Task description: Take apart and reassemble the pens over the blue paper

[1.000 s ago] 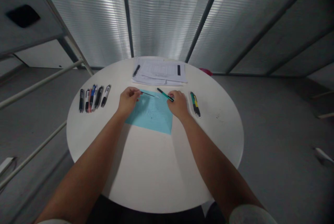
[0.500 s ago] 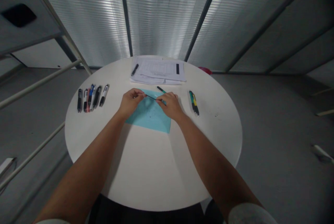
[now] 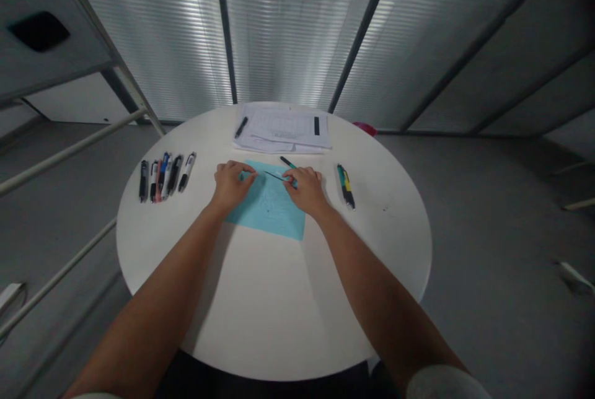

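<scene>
A thin dark pen refill (image 3: 274, 176) is pinched in my right hand (image 3: 307, 189), its free end pointing left over a light blue sheet (image 3: 267, 213). Something green shows at the right fingertips, too small to name. My left hand (image 3: 231, 187) hovers over the sheet's left part, thumb and forefinger closed together. Whether anything tiny sits between them cannot be made out. A gap separates the left fingertips from the refill. Just beyond my right hand lies a dark and green pen part (image 3: 287, 162), partly hidden by the fingers.
On the round white table (image 3: 260, 312), several pens (image 3: 163, 175) lie in a row at the left. Green and yellow pens (image 3: 346, 186) lie at the right. Printed papers (image 3: 283, 129) with a black pen (image 3: 241, 127) are at the far edge. A metal rail (image 3: 74, 148) stands left.
The left fingers have come off the refill's end and moved slightly left. The refill stays in my right hand, its left end now free.
</scene>
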`<state>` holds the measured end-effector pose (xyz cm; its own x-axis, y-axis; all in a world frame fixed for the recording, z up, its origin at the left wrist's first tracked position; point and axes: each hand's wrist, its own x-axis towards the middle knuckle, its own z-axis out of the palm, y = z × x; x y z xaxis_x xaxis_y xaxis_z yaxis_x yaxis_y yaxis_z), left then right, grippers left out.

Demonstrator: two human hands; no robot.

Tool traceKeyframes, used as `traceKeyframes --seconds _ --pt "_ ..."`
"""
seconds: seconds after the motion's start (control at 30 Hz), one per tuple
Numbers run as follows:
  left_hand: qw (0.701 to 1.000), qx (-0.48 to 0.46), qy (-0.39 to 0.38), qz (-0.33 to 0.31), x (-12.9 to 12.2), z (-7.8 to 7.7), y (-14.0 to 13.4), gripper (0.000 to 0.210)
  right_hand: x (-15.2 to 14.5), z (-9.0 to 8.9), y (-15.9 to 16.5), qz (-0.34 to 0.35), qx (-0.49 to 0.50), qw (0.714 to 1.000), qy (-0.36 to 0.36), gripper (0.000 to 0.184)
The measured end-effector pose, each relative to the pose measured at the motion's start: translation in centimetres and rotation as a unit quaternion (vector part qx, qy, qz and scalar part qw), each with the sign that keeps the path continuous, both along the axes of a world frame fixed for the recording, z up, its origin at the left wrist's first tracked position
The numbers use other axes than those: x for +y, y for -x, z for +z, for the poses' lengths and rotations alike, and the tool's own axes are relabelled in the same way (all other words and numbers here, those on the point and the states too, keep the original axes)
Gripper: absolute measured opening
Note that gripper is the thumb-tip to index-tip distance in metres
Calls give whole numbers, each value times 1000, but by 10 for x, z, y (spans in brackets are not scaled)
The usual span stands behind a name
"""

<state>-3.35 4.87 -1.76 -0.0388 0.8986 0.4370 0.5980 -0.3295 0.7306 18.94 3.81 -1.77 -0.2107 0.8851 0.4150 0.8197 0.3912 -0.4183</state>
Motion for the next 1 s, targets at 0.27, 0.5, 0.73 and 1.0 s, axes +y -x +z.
traceKeyframes --seconds 0.27,0.5,0.73,1.0 --pt "998 42 24 30 1 -1 1 12 4 1 -3 -43 59 997 -22 20" --pt "975 -215 33 45 7 1 9 16 23 -9 -15 -102 275 956 -28 21" --pt "867 -489 26 91 17 5 20 11 28 -12 -18 -142 327 934 -24 21" --pt "838 -540 43 68 17 7 20 8 27 -12 -18 -128 311 941 -32 22"
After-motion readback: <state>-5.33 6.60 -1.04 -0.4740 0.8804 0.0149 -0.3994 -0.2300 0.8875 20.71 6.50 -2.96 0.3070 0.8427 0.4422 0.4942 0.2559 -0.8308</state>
